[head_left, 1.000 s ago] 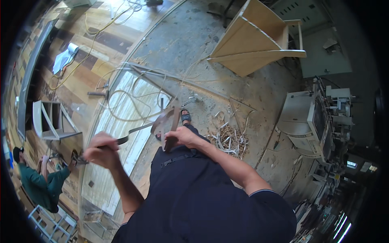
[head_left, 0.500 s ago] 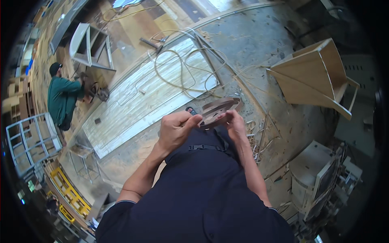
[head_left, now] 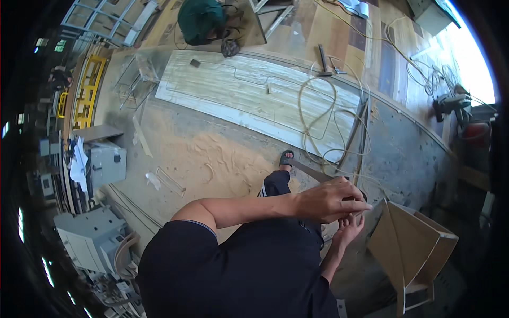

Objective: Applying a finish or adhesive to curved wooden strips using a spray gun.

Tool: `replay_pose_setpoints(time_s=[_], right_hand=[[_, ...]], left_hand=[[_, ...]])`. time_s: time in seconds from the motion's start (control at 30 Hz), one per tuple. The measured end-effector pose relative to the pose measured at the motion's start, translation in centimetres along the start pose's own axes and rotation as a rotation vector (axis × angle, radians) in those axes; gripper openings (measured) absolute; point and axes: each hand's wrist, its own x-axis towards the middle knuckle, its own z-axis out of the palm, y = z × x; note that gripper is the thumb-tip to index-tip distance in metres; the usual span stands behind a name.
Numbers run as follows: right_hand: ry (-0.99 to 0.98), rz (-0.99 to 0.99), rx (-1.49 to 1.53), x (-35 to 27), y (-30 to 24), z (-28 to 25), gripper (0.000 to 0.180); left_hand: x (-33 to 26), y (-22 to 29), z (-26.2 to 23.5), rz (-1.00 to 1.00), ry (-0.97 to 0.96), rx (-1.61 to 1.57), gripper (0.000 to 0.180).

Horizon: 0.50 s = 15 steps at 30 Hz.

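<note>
My left hand (head_left: 330, 202) reaches across to the right, its back toward me and its fingers bent together. A long brown strip (head_left: 312, 171), like edge banding, runs out from behind this hand toward my sandalled foot (head_left: 287, 157). Just below, my right hand (head_left: 348, 231) is closed with its fingers curled, close under the left fingertips. The two hands grip the coiled part of the strip between them; most of that coil is hidden behind the left hand, and only a dark bit shows beyond its knuckles.
A pale streaked board (head_left: 254, 100) lies on the floor ahead, with a looped hose (head_left: 303, 106) across its right end. A hammer (head_left: 323, 61) lies beyond. An open wooden box frame (head_left: 405, 244) stands at right. Sawdust (head_left: 212, 159) covers the floor. A co-worker in green (head_left: 201, 21) crouches far off.
My body has turned left, and both hands now sit farther right and lower in view. My left arm has swung across over the right hand. The strip now trails out toward my foot.
</note>
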Motion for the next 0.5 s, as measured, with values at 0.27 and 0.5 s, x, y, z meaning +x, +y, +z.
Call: replay_pose_setpoints(time_s=[0.27,0.5], right_hand=[[-0.390,-0.032,0.201,5.4,-9.3,-8.8,0.035],[-0.547,-0.329,0.113,-3.1,-17.1,-9.6,0.055]], left_hand=[[0.0,2.1,6.3,-0.036,0.094,0.242,0.045],[3.6,5.9,23.8,-0.010,0.087,-0.149,0.033]])
